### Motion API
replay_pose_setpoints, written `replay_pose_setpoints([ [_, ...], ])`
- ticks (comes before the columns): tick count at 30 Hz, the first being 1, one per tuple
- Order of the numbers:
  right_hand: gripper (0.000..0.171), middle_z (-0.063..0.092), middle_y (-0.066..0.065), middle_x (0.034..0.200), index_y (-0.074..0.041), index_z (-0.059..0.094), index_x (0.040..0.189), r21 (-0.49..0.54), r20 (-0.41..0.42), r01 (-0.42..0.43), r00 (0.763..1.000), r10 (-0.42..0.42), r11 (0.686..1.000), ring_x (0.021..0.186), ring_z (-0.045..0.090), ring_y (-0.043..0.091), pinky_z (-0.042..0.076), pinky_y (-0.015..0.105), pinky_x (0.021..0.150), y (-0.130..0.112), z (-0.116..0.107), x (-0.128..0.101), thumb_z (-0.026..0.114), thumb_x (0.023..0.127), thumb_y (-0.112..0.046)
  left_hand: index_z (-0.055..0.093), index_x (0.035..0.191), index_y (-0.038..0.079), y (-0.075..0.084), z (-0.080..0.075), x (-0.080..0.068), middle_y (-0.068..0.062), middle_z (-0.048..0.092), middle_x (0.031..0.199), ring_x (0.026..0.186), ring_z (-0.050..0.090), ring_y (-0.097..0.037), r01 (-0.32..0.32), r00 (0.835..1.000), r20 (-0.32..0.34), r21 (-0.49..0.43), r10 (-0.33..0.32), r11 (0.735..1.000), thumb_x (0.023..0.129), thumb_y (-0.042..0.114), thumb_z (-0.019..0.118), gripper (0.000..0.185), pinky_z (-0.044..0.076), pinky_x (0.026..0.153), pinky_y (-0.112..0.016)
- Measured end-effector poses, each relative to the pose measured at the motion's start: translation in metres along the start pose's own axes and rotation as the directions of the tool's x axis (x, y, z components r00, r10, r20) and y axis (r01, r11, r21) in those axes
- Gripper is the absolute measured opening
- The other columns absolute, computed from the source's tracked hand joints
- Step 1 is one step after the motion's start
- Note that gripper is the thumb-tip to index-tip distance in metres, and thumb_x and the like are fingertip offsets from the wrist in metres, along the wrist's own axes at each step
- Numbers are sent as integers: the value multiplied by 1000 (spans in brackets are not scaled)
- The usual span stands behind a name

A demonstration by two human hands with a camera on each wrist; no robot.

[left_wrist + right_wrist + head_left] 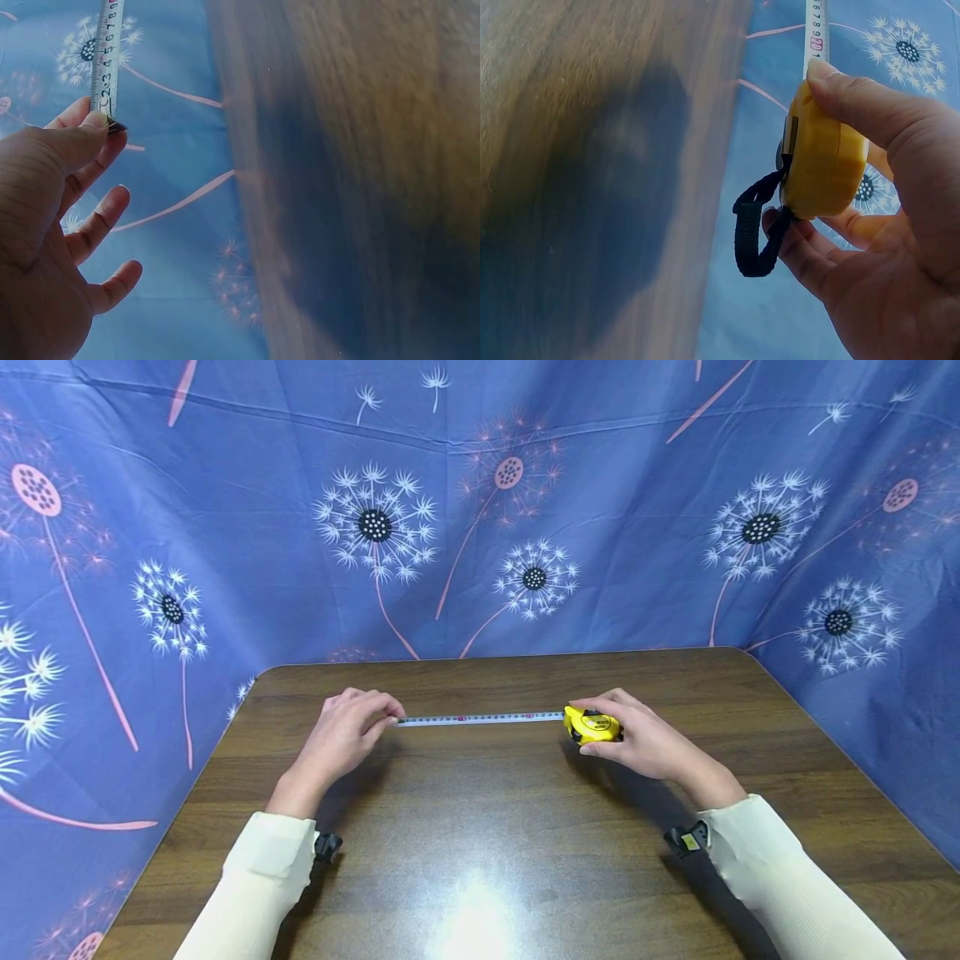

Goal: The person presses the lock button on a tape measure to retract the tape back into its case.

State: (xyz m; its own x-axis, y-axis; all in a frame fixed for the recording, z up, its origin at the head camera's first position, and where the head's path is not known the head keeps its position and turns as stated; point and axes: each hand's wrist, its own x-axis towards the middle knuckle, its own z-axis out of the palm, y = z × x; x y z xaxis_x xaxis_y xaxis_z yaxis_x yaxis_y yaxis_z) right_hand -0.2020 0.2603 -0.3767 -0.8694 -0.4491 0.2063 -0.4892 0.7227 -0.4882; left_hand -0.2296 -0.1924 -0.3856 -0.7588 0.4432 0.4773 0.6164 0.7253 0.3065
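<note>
A yellow tape measure (592, 725) is gripped in the right hand (647, 739), thumb and fingers around its case. Its white blade (480, 719) stretches left in a straight line over the table to the left hand (341, 739). The left thumb and forefinger pinch the blade's end by its dark metal hook (116, 126), with the other fingers spread apart in the left wrist view. In the right wrist view, the red 20 mark shows close to the case, and a black strap loop (757, 232) hangs from it.
The brown wooden table (480, 810) carries the shadows of both hands and a bright light reflection near its front. Behind and beside it hangs a blue cloth (480, 527) printed with dandelions. Black devices (686, 839) are strapped at both wrists, over light sleeves.
</note>
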Motion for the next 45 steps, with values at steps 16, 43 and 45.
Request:
replay_pose_setpoints([
  [16, 66, 56, 10, 127, -20, 57, 147, 23, 7, -8, 1000, 7, 1000, 106, 56, 23, 49, 45, 85, -5, 4, 3, 86, 88, -26, 71, 102, 25, 4, 4, 5, 12, 73, 106, 99, 61, -22, -8, 1000, 1, 4, 8, 1000, 97, 13, 73, 14, 39, 93, -57],
  [43, 64, 57, 8, 119, -17, 61, 143, 39, -32, 45, 999, -43, 998, 101, 55, 21, 49, 44, 84, -13, 17, 9, 87, 86, -24, 71, 105, 28, 12, 14, 8, 13, 72, 109, 98, 58, -20, 5, 999, 40, -2, -5, 1000, 97, 15, 73, 15, 41, 86, -48],
  [45, 64, 57, 7, 119, -16, 61, 143, 44, -29, 43, 999, -41, 998, 101, 55, 21, 49, 44, 85, -14, 18, 9, 87, 86, -24, 71, 105, 28, 11, 15, 8, 13, 72, 109, 99, 58, -19, 4, 999, 44, -2, -4, 1000, 98, 15, 73, 15, 42, 86, -48],
])
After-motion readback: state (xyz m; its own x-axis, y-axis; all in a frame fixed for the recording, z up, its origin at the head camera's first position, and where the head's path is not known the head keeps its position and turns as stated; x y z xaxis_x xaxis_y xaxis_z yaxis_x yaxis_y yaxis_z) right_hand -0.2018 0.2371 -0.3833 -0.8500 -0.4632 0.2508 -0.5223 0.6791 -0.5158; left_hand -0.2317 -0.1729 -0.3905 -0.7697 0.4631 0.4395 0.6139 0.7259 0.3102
